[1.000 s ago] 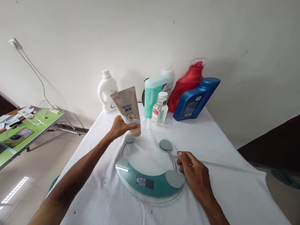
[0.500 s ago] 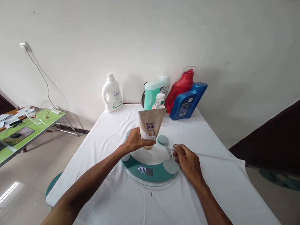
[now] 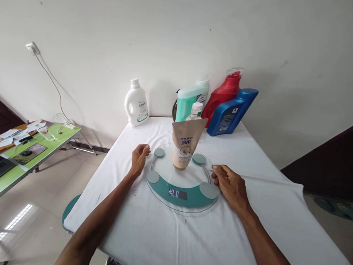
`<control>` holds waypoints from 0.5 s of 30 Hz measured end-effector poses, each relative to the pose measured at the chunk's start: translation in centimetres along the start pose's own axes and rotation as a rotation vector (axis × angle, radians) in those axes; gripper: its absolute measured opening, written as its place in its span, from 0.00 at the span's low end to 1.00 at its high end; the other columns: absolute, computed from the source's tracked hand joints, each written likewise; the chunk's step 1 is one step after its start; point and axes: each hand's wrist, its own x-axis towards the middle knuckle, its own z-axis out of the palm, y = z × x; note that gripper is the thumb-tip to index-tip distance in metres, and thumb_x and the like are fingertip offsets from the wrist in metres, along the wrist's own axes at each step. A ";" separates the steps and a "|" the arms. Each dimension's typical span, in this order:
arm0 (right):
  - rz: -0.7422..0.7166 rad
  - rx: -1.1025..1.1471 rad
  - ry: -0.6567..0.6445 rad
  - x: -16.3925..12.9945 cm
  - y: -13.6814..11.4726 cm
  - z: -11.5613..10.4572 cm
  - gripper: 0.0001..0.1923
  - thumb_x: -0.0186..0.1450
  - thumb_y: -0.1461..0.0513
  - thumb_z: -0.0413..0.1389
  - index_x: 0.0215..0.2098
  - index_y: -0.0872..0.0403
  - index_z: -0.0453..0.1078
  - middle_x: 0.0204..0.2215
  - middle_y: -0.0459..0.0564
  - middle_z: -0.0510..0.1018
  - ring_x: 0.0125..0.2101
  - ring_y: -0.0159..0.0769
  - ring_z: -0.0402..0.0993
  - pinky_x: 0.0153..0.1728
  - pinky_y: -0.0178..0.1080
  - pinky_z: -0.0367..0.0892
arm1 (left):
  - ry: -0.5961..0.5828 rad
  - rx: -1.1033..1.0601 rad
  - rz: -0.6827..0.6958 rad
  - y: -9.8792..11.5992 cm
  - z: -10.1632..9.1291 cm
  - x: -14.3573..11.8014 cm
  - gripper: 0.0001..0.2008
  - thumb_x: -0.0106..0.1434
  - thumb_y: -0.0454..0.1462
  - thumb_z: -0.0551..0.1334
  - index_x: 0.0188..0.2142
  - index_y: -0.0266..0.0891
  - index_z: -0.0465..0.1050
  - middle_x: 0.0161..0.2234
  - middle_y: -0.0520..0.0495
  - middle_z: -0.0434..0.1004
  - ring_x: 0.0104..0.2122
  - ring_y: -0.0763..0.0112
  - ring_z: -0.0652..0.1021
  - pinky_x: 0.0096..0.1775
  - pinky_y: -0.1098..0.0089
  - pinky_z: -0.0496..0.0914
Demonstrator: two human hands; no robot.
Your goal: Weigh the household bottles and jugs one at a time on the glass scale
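Left hand [image 3: 139, 159] and right hand [image 3: 231, 187] — both low, empty, fingers loosely curled

**Glass, plastic and cloth before you**

Your round scale [image 3: 182, 187] is clear, glossy glass with smooth matt pads. On it stands a soft plastic tube [image 3: 186, 148] with a satin sheen. A creased white cloth [image 3: 150, 232] covers the tabletop. The detergent bottles [image 3: 229, 107] behind are shiny plastic.

We see a table [image 3: 150, 232] draped in white cloth, pushed against a pale wall. At its centre lies a round glass scale [image 3: 182, 191]. Toward twelve o'clock stand a small clear bottle [image 3: 195, 111], a teal jug [image 3: 190, 99], a red jug [image 3: 224, 96] and a leaning blue jug [image 3: 231, 113]; at eleven, a white jug [image 3: 136, 103].
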 end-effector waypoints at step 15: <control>0.001 -0.047 -0.006 0.0 -0.1 0.1 0.22 0.66 0.40 0.53 0.35 0.48 0.74 0.25 0.48 0.80 0.24 0.39 0.75 0.31 0.41 0.71 | -0.040 0.184 0.065 -2.3 -0.7 0.1 0.13 0.66 0.46 0.64 0.41 0.39 0.79 0.34 0.47 0.81 0.34 0.66 0.79 0.40 0.66 0.74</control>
